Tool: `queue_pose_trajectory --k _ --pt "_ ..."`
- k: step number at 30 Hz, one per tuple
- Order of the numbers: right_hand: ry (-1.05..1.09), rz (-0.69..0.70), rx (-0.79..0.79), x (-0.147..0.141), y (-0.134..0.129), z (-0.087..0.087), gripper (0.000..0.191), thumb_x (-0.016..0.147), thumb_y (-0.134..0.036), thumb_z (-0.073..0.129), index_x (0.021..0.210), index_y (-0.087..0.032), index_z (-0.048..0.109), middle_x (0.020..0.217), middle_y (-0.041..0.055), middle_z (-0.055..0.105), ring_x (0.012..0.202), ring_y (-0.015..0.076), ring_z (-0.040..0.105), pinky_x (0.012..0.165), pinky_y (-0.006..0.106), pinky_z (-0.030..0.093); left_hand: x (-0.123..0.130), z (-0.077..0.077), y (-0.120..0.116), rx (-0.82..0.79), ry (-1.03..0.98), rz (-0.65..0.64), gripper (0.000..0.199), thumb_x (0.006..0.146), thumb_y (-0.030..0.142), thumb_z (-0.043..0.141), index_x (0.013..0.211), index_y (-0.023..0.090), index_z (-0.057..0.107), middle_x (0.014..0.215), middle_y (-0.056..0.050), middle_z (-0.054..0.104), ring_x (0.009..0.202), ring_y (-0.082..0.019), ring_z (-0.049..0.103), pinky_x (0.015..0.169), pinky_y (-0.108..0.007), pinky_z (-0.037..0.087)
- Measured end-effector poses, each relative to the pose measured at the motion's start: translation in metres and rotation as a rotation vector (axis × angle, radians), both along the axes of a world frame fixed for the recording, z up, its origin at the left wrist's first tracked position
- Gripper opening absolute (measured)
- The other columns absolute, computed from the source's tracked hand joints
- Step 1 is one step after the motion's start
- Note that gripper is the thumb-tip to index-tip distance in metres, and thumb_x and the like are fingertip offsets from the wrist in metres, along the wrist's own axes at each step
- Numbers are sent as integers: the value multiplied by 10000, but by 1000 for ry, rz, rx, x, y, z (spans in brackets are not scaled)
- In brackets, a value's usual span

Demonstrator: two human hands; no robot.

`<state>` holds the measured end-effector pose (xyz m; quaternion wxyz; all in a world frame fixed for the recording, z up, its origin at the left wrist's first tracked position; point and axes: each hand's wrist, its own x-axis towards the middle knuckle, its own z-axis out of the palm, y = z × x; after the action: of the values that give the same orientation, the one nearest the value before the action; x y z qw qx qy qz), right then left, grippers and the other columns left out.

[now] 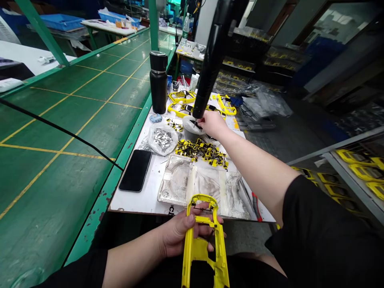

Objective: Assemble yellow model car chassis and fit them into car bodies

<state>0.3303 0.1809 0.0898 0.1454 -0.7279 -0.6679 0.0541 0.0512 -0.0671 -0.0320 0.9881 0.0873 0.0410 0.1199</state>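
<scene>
In my left hand (177, 232) is a yellow plastic housing frame (188, 256) with open windows, held low in front of me, fingers wrapped round its sides. My right hand (214, 125) reaches forward to the rim of a grey cup (191, 134), its fingers pinched together; what they hold, if anything, is hidden. Just beside those fingertips ends the thin bit of a black electric screwdriver (210, 60), which slants down from above. Small yellow and black parts (201, 152) lie heaped in front of the cup, and a plastic bag of small metal pieces (163, 139) sits to its left.
A stained, taped pad (207, 186) covers the near table. Left of it lies a black phone (135, 171); behind stands a black bottle (158, 86). Red-handled pliers (257, 206) rest at the right edge. More yellow frames (181, 97) lie at the back. A green conveyor (75, 116) runs alongside.
</scene>
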Motion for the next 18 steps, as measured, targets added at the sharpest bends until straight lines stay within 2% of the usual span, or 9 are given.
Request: queue_pose_trajectory --k 5,8,14,18 --pt "58 -64 12 -2 -2 2 222 1053 -371 805 1062 -151 772 1063 48 789 1036 216 766 1027 461 641 0 -3 -1 5 11 -10 731 832 576 984 1441 310 679 1490 -167 728 1324 -422 769 922 -429 656" --pt "124 -76 63 -6 -5 0 204 1051 -357 807 1058 -155 782 1061 47 798 1036 216 770 1049 469 632 0 -6 -2 25 11 -9 767 834 606 973 1466 303 661 1523 -194 702 1359 -440 748 922 -426 649" --pt "301 -62 185 -18 -7 -2 228 1078 -337 772 1216 -156 768 1124 58 800 1059 220 779 1056 476 640 1 -8 -2 33 22 2 749 824 613 976 1422 297 654 1507 -199 717 1325 -458 762 899 -441 646" --pt "432 -6 209 -31 -9 -5 242 1069 -307 778 1258 -157 763 1122 64 812 1018 211 792 1014 446 661 2 -8 -1 40 16 -3 674 888 604 927 1410 283 649 1520 -216 712 1331 -463 757 892 -436 634"
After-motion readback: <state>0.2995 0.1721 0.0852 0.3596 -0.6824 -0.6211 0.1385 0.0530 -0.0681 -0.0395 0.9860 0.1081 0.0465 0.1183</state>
